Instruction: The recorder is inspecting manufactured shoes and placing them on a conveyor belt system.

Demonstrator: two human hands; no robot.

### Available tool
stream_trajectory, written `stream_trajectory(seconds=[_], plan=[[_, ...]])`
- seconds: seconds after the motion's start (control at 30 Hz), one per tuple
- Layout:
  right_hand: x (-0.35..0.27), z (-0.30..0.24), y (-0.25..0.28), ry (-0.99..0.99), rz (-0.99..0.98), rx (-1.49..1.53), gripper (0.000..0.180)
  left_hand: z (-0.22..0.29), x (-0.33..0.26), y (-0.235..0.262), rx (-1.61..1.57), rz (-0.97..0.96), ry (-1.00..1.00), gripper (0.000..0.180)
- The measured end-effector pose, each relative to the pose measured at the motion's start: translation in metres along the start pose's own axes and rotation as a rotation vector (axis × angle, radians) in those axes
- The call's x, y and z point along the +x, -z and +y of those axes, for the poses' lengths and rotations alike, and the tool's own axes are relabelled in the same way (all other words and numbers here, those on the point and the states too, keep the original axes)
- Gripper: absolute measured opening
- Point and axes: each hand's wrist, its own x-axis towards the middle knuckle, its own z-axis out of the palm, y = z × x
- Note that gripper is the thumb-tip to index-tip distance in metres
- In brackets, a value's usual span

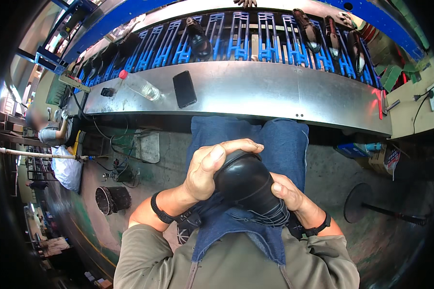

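Note:
A black lace-up shoe (243, 180) is held over my lap, its rounded toe toward the bench and its laces (270, 215) toward my body. My left hand (212, 166) wraps the toe end from the left, fingers reaching over the far edge and thumb near the upper. On the other side, my right hand (287, 192) grips the shoe near the laces, thumb on its side; the rest of those fingers are hidden behind it. The sole is out of sight. A blue denim apron (217, 241) lies under the shoe.
Ahead runs a metal ledge (255, 91) bearing a bottle (142, 86) and a black phone (184, 89). Beyond it, a blue-slatted conveyor (238, 41) carries several shoes. A black bucket (113, 200) stands on the floor at left, a round-based stand (358, 202) at right. Another person (53, 132) works far left.

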Motion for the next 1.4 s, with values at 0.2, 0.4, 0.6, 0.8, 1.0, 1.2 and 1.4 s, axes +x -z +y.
stream_trajectory(seconds=[0.2,0.4,0.6,0.8,1.0,1.2,1.4], plan=[[-0.002,-0.004,0.000,-0.025,-0.024,0.044,0.075,-0.002,-0.002,-0.002,-0.004,-0.013,-0.003,0.063],[-0.003,-0.003,0.002,-0.004,-0.009,-0.003,0.076,0.000,-0.004,-0.006,-0.013,0.036,0.088,0.066],[-0.012,0.005,0.002,-0.011,0.021,0.046,0.078,0.013,-0.009,-0.011,0.018,-0.063,0.122,0.073],[-0.008,0.000,0.006,0.011,0.053,0.009,0.076,0.010,-0.018,-0.005,0.610,-0.015,-0.244,0.068],[-0.012,0.010,0.004,-0.045,0.086,0.120,0.073,-0.020,-0.015,-0.009,0.767,0.066,-0.380,0.075],[-0.023,0.022,0.013,-0.039,0.164,0.158,0.067,-0.030,-0.003,-0.020,0.789,0.097,-0.415,0.082],[-0.018,0.014,0.017,0.086,0.354,0.750,0.060,-0.043,0.001,-0.030,0.389,0.000,-0.103,0.085]])
